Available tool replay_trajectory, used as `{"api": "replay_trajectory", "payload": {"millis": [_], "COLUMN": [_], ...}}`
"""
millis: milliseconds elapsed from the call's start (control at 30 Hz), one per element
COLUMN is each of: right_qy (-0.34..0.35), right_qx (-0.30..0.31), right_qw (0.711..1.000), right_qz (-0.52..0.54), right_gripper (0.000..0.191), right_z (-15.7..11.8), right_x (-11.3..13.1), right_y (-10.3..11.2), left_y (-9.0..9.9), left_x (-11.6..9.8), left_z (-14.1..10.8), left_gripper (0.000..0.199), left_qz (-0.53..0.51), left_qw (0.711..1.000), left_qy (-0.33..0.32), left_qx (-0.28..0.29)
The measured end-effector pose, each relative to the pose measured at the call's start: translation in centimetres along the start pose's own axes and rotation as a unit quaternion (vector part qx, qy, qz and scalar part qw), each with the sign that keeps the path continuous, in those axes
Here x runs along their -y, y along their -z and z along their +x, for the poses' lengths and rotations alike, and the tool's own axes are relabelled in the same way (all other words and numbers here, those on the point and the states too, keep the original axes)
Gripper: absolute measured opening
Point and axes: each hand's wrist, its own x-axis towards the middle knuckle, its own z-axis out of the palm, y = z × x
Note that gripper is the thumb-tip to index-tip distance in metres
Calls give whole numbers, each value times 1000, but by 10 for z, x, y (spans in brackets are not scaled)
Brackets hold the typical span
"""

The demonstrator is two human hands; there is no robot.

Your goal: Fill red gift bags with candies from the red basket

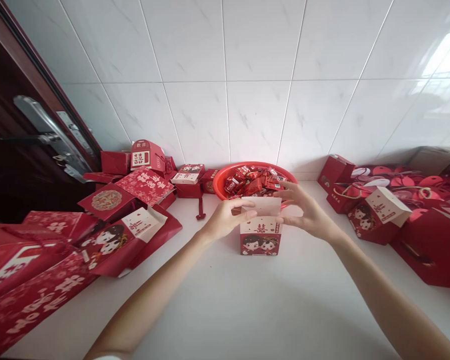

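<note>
A small red and cream box (260,242) with two cartoon figures stands upright on the white table, its pale flap (264,206) raised at the top. My left hand (228,219) pinches the flap's left edge between thumb and fingers. On the right side, my right hand (307,210) has its fingers spread, the thumb near the box's upper right corner and the other fingers beside the flap. Behind the box sits a red plastic basket (220,184) of red-wrapped sweets (253,186).
Folded and flat red boxes (144,185) are heaped at the left. More red boxes (378,215) and a pile of red and pink pieces (401,181) lie at the right. A tiled wall (262,120) closes off the back; a dark door (18,130) stands left.
</note>
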Motion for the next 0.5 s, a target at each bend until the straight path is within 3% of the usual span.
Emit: {"api": "replay_trajectory", "payload": {"millis": [133,267,400,500], "right_qy": [-70,-119,-120,-123], "right_qx": [13,-35,-80,-95], "right_qw": [990,977,970,969], "right_qz": [120,173,198,190], "right_gripper": [59,41,38,40], "right_z": [-16,-24,-28,-31], "right_x": [-16,-23,-26,-24], "right_y": [-23,-40,-45,-47], "left_y": [-5,-2,-3,-8], "left_x": [10,15,19,21], "left_z": [-1,-3,-4,-4], "left_gripper": [37,25,54,57], "left_qz": [40,63,9,-45], "left_qw": [994,988,993,996], "left_qy": [-92,-141,-117,-76], "left_qx": [-52,10,4,-7]}}
